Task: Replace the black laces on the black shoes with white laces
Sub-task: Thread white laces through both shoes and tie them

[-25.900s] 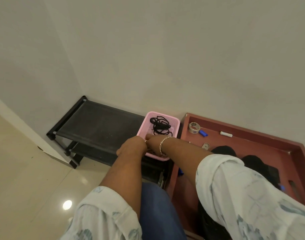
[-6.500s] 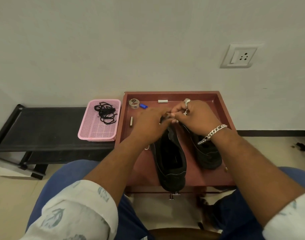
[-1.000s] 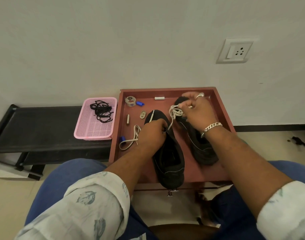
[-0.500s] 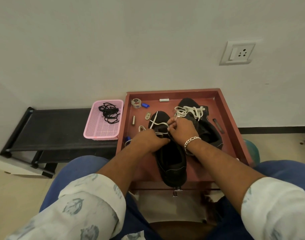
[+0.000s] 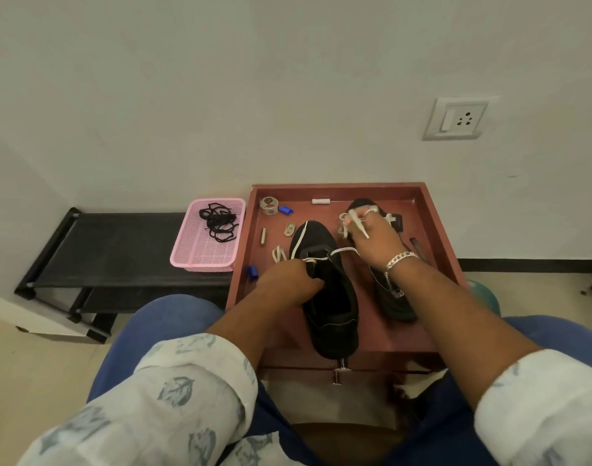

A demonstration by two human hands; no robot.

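Black laces [image 5: 218, 222] lay in the pink basket [image 5: 200, 250] – left of the tray [image 5: 435, 237]. The left hand [image 5: 286, 280] gripped the near black shoe [image 5: 331, 297] by its throat. The right hand [image 5: 375, 242] – fingers curled – pinched the white lace [image 5: 345, 252] above the far shoe [image 5: 397, 306].

Matt cloth shoe [image 5: 331, 297], pink plastic basket [image 5: 203, 253]
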